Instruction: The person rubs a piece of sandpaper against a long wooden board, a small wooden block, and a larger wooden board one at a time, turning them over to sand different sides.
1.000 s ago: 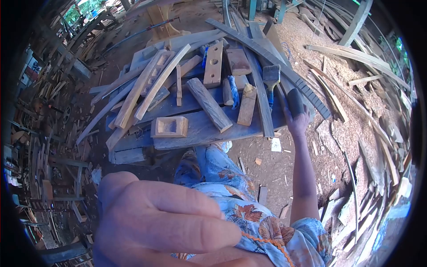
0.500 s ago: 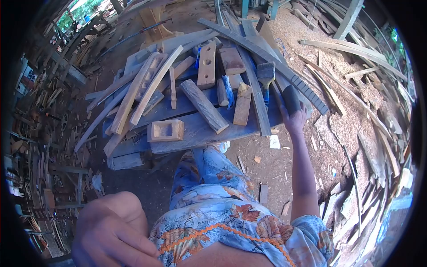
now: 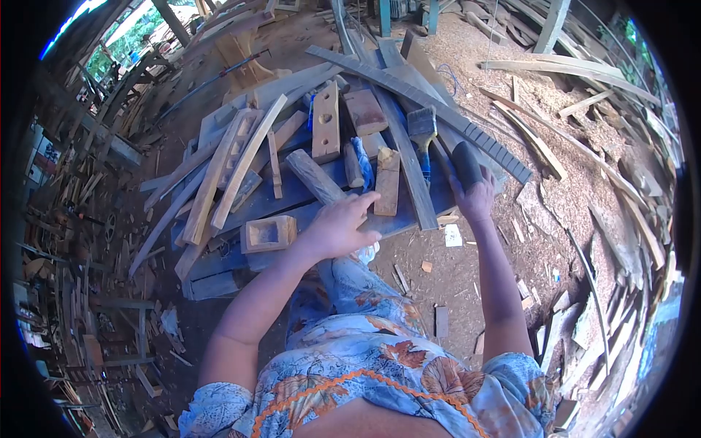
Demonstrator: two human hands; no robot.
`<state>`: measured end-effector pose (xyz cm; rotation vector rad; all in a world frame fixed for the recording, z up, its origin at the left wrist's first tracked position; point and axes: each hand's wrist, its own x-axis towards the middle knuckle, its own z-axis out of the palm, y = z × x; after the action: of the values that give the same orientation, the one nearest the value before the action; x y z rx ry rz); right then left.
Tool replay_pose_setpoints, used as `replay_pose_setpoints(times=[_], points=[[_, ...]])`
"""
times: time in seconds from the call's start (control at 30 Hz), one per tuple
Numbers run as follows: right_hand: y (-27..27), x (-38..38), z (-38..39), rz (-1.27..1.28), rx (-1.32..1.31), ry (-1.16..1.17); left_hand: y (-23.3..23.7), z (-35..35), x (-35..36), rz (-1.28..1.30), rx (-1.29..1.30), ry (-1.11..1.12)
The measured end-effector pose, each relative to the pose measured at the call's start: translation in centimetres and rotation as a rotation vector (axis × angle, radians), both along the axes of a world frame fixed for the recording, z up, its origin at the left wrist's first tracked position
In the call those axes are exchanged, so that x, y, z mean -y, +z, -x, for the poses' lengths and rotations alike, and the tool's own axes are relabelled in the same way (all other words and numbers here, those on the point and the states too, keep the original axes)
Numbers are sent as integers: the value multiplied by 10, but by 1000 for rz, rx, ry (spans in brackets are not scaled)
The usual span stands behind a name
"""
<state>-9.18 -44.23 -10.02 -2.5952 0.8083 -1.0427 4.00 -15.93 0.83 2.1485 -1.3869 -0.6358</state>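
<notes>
My left hand (image 3: 339, 228) is over the near edge of the low work table (image 3: 292, 191), its fingers and thumb apart with nothing in them. It covers the lower end of a grey wooden block (image 3: 314, 175). On the table's right side, my right hand (image 3: 476, 198) grips the near end of a dark, rounded block (image 3: 467, 162), thumb on one side and fingers on the other. A paintbrush (image 3: 422, 124) with a blue handle lies left of that hand. A short wood block (image 3: 387, 182) sits between my hands. Left of my left hand is a hollowed wooden block (image 3: 268, 234).
A block with round holes (image 3: 326, 120), a reddish-brown block (image 3: 365, 109) and a long notched strip (image 3: 423, 95) lie on the table. Curved strips (image 3: 248, 160) cover its left side. Sawdust (image 3: 467, 66) and scrap wood surround it.
My left hand has moved from beside my body at the lower left, up and forward over the table, with its fingers now spread. My right hand stays at the dark block.
</notes>
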Motion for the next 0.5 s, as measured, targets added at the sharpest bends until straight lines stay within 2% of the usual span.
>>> replay_pose_setpoints(times=[0.07, 0.27, 0.43, 0.5], points=[[0, 2, 0, -6, 11, 7, -30, -16, 19, 165, 236, 44], [2, 2, -2, 24, -18, 13, -31, -73, 81, 141, 240, 275], [8, -7, -6, 25, 16, 7, -33, -115, 134, -34, 308, 416], [9, -6, -7, 8, 4, 11, -40, -129, 153, -15, 342, 478]])
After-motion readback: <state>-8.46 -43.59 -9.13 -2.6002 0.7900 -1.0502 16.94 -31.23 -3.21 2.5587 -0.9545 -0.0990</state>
